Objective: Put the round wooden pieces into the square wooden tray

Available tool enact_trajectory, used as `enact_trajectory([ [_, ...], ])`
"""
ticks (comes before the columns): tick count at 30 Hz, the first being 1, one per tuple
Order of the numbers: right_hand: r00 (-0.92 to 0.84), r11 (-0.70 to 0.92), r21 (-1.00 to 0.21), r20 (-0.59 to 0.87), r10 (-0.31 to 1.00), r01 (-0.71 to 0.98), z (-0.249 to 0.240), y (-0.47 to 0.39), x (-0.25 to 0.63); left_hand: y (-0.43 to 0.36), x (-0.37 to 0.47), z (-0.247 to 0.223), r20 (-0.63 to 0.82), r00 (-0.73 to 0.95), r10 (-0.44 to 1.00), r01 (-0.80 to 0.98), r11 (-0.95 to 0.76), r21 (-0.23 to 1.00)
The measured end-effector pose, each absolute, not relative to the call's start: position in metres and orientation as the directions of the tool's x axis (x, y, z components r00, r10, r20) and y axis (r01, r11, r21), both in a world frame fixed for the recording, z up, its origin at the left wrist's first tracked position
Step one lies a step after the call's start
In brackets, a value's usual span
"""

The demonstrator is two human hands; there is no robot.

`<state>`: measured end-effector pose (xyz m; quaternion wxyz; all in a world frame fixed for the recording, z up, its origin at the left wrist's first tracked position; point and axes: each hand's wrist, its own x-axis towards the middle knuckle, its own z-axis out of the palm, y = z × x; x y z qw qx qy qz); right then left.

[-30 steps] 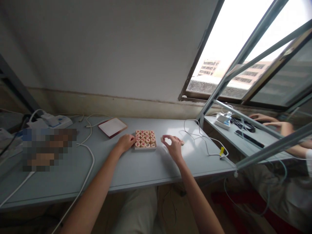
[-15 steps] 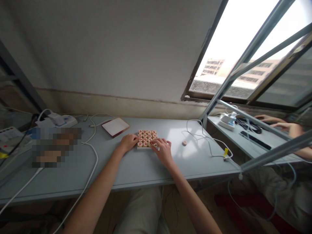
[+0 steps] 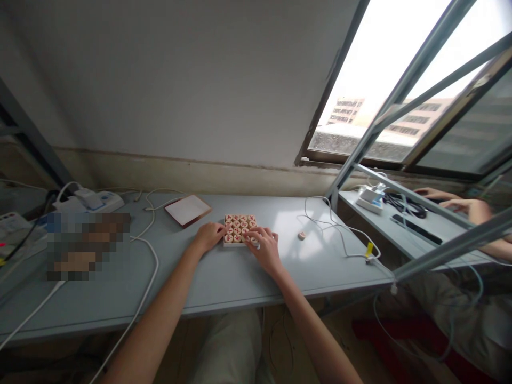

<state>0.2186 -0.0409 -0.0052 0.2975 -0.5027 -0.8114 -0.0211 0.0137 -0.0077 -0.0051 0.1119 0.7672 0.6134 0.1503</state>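
Note:
A shallow box point(image 3: 233, 245) of round wooden Chinese chess pieces point(image 3: 237, 225) with red characters sits in the middle of the desk. My left hand point(image 3: 208, 237) is closed at the box's left side, thumb and fingertips gripping its edge. Over the lower right part of the box lies my right hand point(image 3: 264, 246), its fingertips pinched on a Chinese chess piece in the front row. That piece and its neighbours are partly covered by the fingers. One loose piece point(image 3: 301, 235) lies on the desk to the right.
Behind my left hand is a flat lid point(image 3: 188, 209) with a pale inside and dark red edge. White cables point(image 3: 154, 256) cross the desk on both sides. Power strips point(image 3: 104, 201) stand at left. Beyond the metal bed frame, another person's hands point(image 3: 456, 202) rest at a neighbouring desk.
The tilted piece under my right fingertips has gone down among the others, and those fingers have settled lower over the box. My left hand stays at the box's side. The view has shifted slightly.

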Motion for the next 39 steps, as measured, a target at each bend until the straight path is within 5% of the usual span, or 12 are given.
enact_trajectory([
  [31,-0.175,0.403,-0.293,0.578,0.797,0.867,-0.008,-0.048,0.221,-0.013,0.016,-0.002,0.091,0.187,0.978,0.912,-0.208,0.355],
  [39,0.134,0.036,-0.223,0.698,0.703,0.974,-0.017,-0.042,0.295,-0.012,0.014,-0.004,0.128,0.106,0.986,0.932,-0.143,0.332],
])
